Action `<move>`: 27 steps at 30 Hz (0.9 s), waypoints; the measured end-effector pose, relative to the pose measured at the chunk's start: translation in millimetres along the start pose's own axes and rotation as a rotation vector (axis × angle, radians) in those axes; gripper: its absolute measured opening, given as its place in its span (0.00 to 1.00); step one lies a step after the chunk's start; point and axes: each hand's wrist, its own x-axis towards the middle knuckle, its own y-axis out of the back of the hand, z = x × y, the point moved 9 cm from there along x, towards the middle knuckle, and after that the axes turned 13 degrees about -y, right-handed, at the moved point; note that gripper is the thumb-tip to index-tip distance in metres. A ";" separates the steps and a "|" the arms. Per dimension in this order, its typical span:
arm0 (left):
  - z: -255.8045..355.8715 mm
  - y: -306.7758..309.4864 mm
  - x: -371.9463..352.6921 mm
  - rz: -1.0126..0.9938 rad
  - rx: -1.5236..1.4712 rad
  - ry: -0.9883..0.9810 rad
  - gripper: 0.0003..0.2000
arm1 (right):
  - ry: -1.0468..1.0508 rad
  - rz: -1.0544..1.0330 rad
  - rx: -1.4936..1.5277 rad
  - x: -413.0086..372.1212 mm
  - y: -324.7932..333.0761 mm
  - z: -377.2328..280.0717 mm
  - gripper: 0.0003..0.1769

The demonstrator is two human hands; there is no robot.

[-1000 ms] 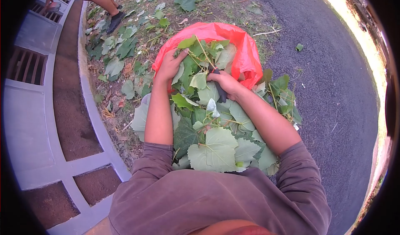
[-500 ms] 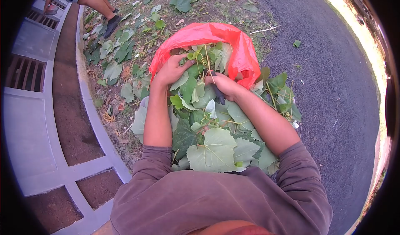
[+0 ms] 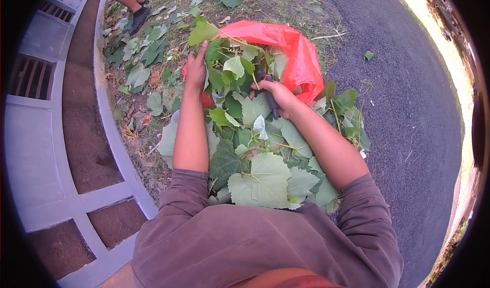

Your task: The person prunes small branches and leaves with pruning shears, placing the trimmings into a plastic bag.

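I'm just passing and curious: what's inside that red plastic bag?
Green leaves and thin stems show in the mouth of the shiny red plastic bag. What lies deeper, beneath those leaves, is covered and cannot be seen.

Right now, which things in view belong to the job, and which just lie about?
In use:
- dark-handled cutters in right hand
- leafy sprig by left hand
- red bag
- leaf pile

Lying about:
- scattered leaves on grass
- lone leaf on asphalt
- pale twig
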 end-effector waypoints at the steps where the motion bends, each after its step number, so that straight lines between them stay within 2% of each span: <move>1: -11.1 11.4 3.3 0.017 0.004 0.064 0.23 | 0.015 -0.042 -0.021 -0.1 -3.4 -1.0 0.19; 4: -24.8 29.7 5.3 0.050 -0.125 0.086 0.26 | 0.051 -0.076 -0.117 -4.7 -10.0 -3.2 0.21; 5: -65.2 52.6 25.0 0.028 -0.319 0.065 0.28 | 0.069 -0.069 -0.196 -8.2 -13.1 -4.6 0.22; 9: -69.2 47.2 23.6 0.020 -0.403 0.130 0.29 | 0.012 -0.043 -0.379 -19.1 -18.0 -1.3 0.26; 11: -70.4 41.9 22.0 0.014 -0.458 0.175 0.29 | 0.022 -0.122 -0.582 -26.0 -28.0 1.6 0.28; 12: -70.5 38.6 20.9 0.012 -0.484 0.200 0.29 | 0.018 -0.124 -0.578 -30.9 -31.1 -0.1 0.28; 14: -70.5 31.2 18.7 0.005 -0.536 0.249 0.30 | -0.104 -0.233 -0.785 -39.9 -45.0 10.5 0.31; 16: -70.1 22.3 15.7 -0.001 -0.589 0.304 0.30 | -0.064 -0.241 -0.807 -33.1 -45.2 16.5 0.28; 18: -68.4 12.5 12.2 -0.004 -0.643 0.355 0.30 | -0.268 -0.122 -0.796 -23.5 -31.5 27.7 0.23; 22: -57.9 -15.9 -0.5 0.004 -0.715 0.437 0.31 | -0.164 -0.078 -0.731 -24.4 -32.5 16.2 0.20; 24: 12.5 1.4 -2.6 0.249 0.100 -0.329 0.36 | -0.155 -0.085 -0.681 -28.2 -34.5 16.2 0.19; 27: 19.5 -7.8 -16.6 0.265 0.150 -0.259 0.34 | -0.131 -0.065 -0.351 -26.5 -29.2 8.6 0.19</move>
